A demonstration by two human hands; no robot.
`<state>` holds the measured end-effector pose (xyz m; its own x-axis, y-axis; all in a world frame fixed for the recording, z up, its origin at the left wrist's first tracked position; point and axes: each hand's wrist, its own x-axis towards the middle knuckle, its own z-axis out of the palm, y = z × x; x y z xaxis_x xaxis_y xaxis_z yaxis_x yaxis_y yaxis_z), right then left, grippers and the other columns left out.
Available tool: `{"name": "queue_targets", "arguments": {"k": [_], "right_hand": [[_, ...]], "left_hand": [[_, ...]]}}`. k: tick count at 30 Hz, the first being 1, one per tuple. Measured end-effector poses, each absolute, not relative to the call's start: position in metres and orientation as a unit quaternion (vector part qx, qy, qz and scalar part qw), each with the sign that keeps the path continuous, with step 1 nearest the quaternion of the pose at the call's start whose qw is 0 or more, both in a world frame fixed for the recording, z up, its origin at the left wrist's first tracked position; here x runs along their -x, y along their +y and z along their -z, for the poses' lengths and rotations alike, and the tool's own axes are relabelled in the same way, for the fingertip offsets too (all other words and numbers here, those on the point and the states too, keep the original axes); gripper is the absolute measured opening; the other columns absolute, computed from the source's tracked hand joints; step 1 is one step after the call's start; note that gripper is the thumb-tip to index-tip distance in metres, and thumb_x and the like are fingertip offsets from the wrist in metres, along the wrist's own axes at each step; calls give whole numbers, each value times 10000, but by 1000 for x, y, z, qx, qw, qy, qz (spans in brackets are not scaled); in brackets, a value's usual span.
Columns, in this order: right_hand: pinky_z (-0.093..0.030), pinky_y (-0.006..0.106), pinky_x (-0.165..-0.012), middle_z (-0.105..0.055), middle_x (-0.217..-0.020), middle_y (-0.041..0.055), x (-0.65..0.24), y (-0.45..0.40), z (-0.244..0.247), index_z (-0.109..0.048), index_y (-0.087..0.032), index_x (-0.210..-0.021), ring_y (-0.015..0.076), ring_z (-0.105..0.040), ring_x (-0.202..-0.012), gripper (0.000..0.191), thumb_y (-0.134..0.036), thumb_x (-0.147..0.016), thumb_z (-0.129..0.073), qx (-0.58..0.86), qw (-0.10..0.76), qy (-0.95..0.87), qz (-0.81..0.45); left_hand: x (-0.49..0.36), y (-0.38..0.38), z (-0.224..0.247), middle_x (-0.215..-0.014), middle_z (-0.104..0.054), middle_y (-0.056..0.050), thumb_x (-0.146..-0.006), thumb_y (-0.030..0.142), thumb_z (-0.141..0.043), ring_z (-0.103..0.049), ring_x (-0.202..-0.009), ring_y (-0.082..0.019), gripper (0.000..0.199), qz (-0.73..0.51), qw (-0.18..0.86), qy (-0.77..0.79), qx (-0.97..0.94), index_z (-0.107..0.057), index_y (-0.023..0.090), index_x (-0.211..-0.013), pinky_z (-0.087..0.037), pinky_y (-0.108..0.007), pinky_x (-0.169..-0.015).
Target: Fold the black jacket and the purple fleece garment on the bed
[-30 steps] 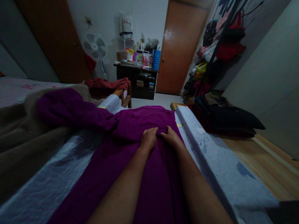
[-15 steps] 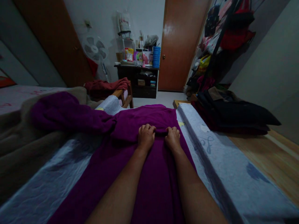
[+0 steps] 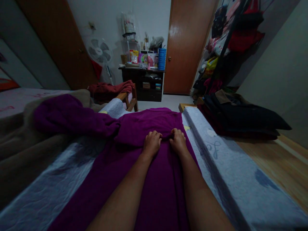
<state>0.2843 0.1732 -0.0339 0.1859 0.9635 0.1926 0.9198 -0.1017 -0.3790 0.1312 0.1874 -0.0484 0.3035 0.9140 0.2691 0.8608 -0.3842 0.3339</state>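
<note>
A purple garment (image 3: pixel 158 179) lies spread lengthwise over the patterned mattress, its far end folded back toward me. One long bunched part of it, which looks like a sleeve, stretches left onto a brown blanket. My left hand (image 3: pixel 152 142) grips the edge of the folded layer with curled fingers. Close by on the right, my right hand (image 3: pixel 178 140) pinches the same edge. A short stretch of the fold's edge shows between the two hands. The fingertips are partly hidden in the cloth.
The light blue mattress (image 3: pixel 226 170) has a raised strip at right. Dark folded clothes (image 3: pixel 243 115) are stacked beside it on a wooden surface. The brown blanket (image 3: pixel 14 154) lies left, with a red cloth (image 3: pixel 110 89) over a wooden frame beyond. A fan (image 3: pixel 100 51) stands farther back.
My left hand has shifted slightly right and down, and my right hand slightly up, both still on the fold's edge. The garment lies almost the same.
</note>
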Motion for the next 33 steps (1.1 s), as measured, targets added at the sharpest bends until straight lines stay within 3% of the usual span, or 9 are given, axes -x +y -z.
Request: {"name": "queue_targets", "arguments": {"k": [12, 17, 22, 27, 33], "right_hand": [[-360, 317, -823, -599, -1101, 54, -284, 178, 39, -671, -262, -1023, 230, -500, -1030, 194, -239, -843, -604, 715, 183, -671, -66], [-367, 294, -831, -662, -1067, 40, -290, 183, 42, -707, -240, -948, 204, -547, -1006, 180, -286, -891, -543, 711, 215, -660, -117], [-404, 267, -811, -709, -944, 37, -296, 190, 43, -721, -213, -845, 183, -598, -905, 269, -274, -891, -463, 694, 283, -646, -147], [-425, 270, -808, -674, -891, 47, -303, 192, 38, -665, -197, -834, 189, -589, -883, 212, -207, -806, -455, 693, 364, -615, -96], [-399, 267, -747, -585, -836, 27, -303, 185, 43, -574, -202, -821, 179, -538, -815, 159, -137, -687, -518, 692, 294, -655, -73]], "left_hand": [[-131, 184, 39, -1098, -571, -40, -893, 268, -578, -481, -1050, -206, 155, -229, 59, 574, -784, -638, 249, -1035, -416, -330, -913], [-132, 181, 32, -1084, -587, -38, -898, 164, -525, -492, -1044, -198, 224, -229, 47, 551, -801, -641, 274, -1055, -432, -315, -896], [-131, 183, 38, -1021, -606, -25, -901, 167, -511, -556, -955, -170, 237, -190, 69, 533, -822, -650, 277, -1058, -446, -271, -838], [-131, 184, 41, -1024, -603, -21, -874, 230, -596, -558, -964, -171, 173, -183, 64, 527, -827, -652, 269, -1032, -442, -266, -845], [-132, 182, 38, -1038, -609, -22, -911, 235, -544, -585, -937, -163, 146, -187, 59, 546, -814, -616, 244, -1038, -445, -256, -796]]}}
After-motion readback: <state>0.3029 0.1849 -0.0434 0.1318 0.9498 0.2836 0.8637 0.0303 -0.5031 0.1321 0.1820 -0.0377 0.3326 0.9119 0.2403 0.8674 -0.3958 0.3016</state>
